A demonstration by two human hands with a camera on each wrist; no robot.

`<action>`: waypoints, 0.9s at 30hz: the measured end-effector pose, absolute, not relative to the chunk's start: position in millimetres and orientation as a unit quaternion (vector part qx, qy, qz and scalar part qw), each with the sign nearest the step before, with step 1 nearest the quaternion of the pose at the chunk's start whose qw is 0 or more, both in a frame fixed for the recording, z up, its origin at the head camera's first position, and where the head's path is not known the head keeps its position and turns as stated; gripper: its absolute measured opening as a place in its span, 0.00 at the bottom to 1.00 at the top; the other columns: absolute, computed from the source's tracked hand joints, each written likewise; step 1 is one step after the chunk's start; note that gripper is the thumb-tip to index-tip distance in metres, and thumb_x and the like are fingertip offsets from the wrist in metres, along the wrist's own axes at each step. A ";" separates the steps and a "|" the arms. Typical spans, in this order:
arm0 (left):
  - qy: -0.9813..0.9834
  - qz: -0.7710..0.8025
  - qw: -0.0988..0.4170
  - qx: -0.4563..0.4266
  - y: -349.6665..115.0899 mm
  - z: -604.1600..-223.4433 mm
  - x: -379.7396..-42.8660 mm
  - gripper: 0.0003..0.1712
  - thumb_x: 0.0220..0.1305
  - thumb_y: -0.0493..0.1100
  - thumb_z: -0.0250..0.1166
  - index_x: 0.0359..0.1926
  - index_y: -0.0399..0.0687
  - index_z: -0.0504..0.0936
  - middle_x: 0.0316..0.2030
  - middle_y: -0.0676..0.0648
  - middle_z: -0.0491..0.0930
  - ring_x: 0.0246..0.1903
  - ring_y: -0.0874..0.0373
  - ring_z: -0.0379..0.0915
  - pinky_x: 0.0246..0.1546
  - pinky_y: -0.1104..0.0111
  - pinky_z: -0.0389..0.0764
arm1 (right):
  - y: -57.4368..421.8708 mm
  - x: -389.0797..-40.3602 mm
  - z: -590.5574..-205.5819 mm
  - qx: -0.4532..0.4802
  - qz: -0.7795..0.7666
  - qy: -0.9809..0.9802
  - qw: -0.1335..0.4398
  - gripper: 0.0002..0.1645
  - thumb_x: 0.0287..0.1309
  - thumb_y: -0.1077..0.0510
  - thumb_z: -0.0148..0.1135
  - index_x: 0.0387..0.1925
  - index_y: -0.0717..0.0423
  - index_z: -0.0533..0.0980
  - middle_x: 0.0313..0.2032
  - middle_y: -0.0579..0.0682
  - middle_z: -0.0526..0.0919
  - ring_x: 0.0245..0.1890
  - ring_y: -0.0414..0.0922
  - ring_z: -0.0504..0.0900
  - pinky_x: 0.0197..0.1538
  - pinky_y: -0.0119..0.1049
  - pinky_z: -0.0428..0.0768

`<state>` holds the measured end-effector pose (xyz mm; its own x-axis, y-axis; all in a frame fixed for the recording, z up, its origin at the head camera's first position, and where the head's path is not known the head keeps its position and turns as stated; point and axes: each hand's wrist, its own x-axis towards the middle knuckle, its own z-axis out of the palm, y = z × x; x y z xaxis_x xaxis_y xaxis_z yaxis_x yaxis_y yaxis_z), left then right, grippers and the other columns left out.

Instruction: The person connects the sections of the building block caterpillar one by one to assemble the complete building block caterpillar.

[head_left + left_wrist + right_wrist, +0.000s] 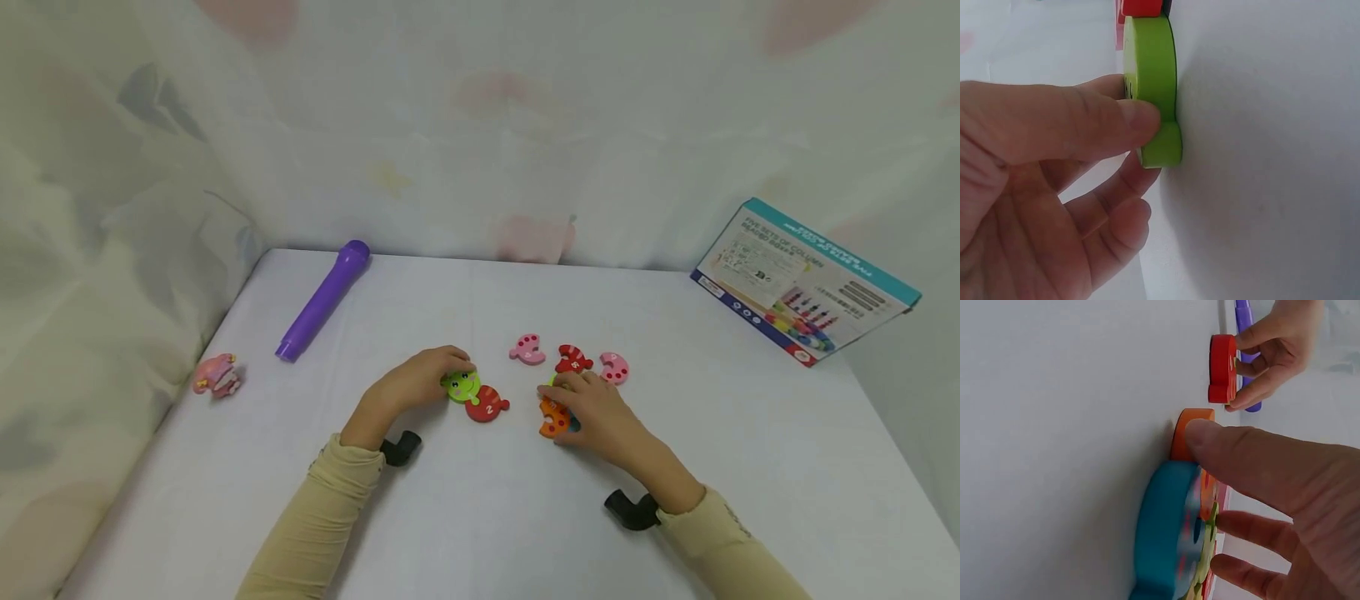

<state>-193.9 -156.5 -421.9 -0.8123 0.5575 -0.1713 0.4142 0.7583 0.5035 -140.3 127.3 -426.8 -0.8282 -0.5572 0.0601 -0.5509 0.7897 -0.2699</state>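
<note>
two beige sleeves (315, 521) reach in from the bottom edge over a white table (465, 517), with the hands apart from each other. the left hand (416, 383) grips a green smiling-face piece (462, 387) — in the left wrist view, its thumb lies along the rim. joined to that face, on its lower right, is a red striped piece (486, 405) bearing a white number 2.

the right hand (603, 417) pinches an orange piece with red spots (553, 419), thumb on the near edge and fingers bent over the far side. a blue piece (1163, 519) sits against the orange one, partly under the hand, and a light green piece (1209, 534) lies beside them, mostly hidden by the fingers.

just beyond the right hand are a second red striped piece (573, 359) and, on either side of it, a left pink piece (528, 349) and a right pink piece (615, 368), both spotted.

farther out, a purple microphone-shaped object (324, 302) lies slanted at the back left, and a small pink figure (217, 375) sits near the left edge. a printed box (802, 283) stands tilted at the back right — white, with a teal side. behind everything hangs pale cloth (375, 125) with faint pink patches.
</note>
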 end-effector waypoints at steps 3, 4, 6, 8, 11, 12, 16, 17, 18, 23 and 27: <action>0.924 0.231 0.156 0.263 -157.0 -422.6 -193.7 0.29 0.52 0.21 0.55 0.55 0.40 0.77 0.56 0.43 0.71 0.58 0.49 0.65 0.59 0.59 0.66 | 125.6 -142.0 -426.4 -0.307 -0.134 0.942 0.015 0.37 0.36 0.48 0.76 0.54 0.49 0.75 0.53 0.50 0.74 0.50 0.50 0.69 0.47 0.49 0.73; 0.923 0.232 0.156 0.263 -157.1 -422.7 -193.7 0.28 0.52 0.21 0.55 0.55 0.40 0.77 0.56 0.43 0.72 0.58 0.49 0.65 0.59 0.59 0.66 | 125.1 -142.5 -426.3 -0.309 -0.132 0.942 0.017 0.37 0.36 0.49 0.76 0.53 0.49 0.76 0.53 0.49 0.75 0.50 0.50 0.69 0.47 0.48 0.73; 0.923 0.233 0.156 0.262 -157.3 -422.7 -193.6 0.28 0.52 0.21 0.55 0.55 0.41 0.77 0.56 0.43 0.72 0.58 0.49 0.65 0.59 0.59 0.67 | 124.1 -143.3 -425.9 -0.311 -0.125 0.942 0.025 0.35 0.37 0.49 0.76 0.52 0.49 0.76 0.53 0.48 0.75 0.52 0.50 0.68 0.47 0.49 0.72; 0.923 0.234 0.157 0.261 -157.7 -422.9 -193.7 0.28 0.52 0.21 0.55 0.55 0.41 0.77 0.56 0.44 0.71 0.58 0.50 0.65 0.59 0.59 0.66 | 123.2 -144.0 -425.7 -0.315 -0.118 0.941 0.030 0.33 0.38 0.49 0.75 0.51 0.49 0.77 0.52 0.46 0.76 0.52 0.50 0.68 0.48 0.50 0.72; 0.923 0.236 0.158 0.259 -158.2 -423.4 -194.2 0.29 0.52 0.21 0.54 0.55 0.41 0.77 0.56 0.44 0.71 0.59 0.50 0.65 0.59 0.60 0.66 | 121.3 -145.1 -425.6 -0.326 -0.107 0.939 0.029 0.30 0.39 0.50 0.74 0.48 0.49 0.78 0.49 0.46 0.76 0.52 0.50 0.68 0.50 0.52 0.71; 0.923 0.237 0.158 0.259 -158.4 -423.5 -194.4 0.29 0.52 0.21 0.54 0.55 0.41 0.77 0.56 0.44 0.71 0.59 0.50 0.65 0.59 0.59 0.66 | 120.5 -145.4 -425.8 -0.329 -0.105 0.938 0.026 0.29 0.39 0.50 0.74 0.47 0.49 0.79 0.49 0.46 0.76 0.51 0.50 0.69 0.50 0.53 0.71; 0.923 0.235 0.161 0.258 -158.5 -424.1 -194.9 0.29 0.52 0.21 0.54 0.55 0.41 0.77 0.56 0.44 0.71 0.59 0.50 0.65 0.59 0.60 0.66 | 116.3 -147.7 -426.8 -0.331 -0.113 0.937 0.020 0.26 0.39 0.50 0.74 0.45 0.49 0.79 0.47 0.46 0.76 0.50 0.49 0.69 0.51 0.53 0.71; 0.923 0.234 0.161 0.258 -158.5 -424.2 -195.0 0.29 0.52 0.21 0.54 0.55 0.41 0.77 0.56 0.44 0.71 0.58 0.50 0.65 0.59 0.60 0.66 | 114.6 -148.5 -426.8 -0.329 -0.119 0.936 0.020 0.27 0.39 0.50 0.74 0.45 0.49 0.79 0.47 0.46 0.76 0.50 0.48 0.70 0.51 0.52 0.72; 0.924 0.233 0.161 0.258 -158.6 -424.4 -195.1 0.29 0.52 0.21 0.53 0.55 0.41 0.77 0.56 0.44 0.71 0.59 0.50 0.65 0.59 0.59 0.66 | 112.7 -149.4 -426.5 -0.328 -0.126 0.936 0.021 0.27 0.38 0.49 0.74 0.45 0.49 0.79 0.47 0.47 0.76 0.50 0.48 0.70 0.51 0.52 0.72; 0.924 0.229 0.159 0.260 -158.9 -425.6 -195.8 0.29 0.52 0.21 0.54 0.55 0.41 0.77 0.56 0.44 0.71 0.59 0.50 0.65 0.60 0.60 0.66 | 99.0 -154.6 -422.4 -0.321 -0.161 0.933 0.037 0.29 0.40 0.51 0.73 0.49 0.51 0.78 0.49 0.48 0.75 0.49 0.46 0.73 0.49 0.45 0.76; 0.923 0.231 0.157 0.263 -158.7 -425.6 -195.9 0.28 0.52 0.21 0.55 0.55 0.41 0.77 0.56 0.44 0.72 0.58 0.50 0.65 0.60 0.59 0.66 | 88.3 -157.4 -417.2 -0.319 -0.185 0.927 0.066 0.30 0.45 0.53 0.71 0.53 0.53 0.76 0.53 0.50 0.72 0.52 0.47 0.73 0.50 0.41 0.77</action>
<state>-195.9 -158.7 -425.6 -0.8118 0.5590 -0.1688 0.4141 0.7549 0.5086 -157.4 88.3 -417.2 -0.7874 -0.6164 -0.0044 -0.5674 0.7276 -0.3856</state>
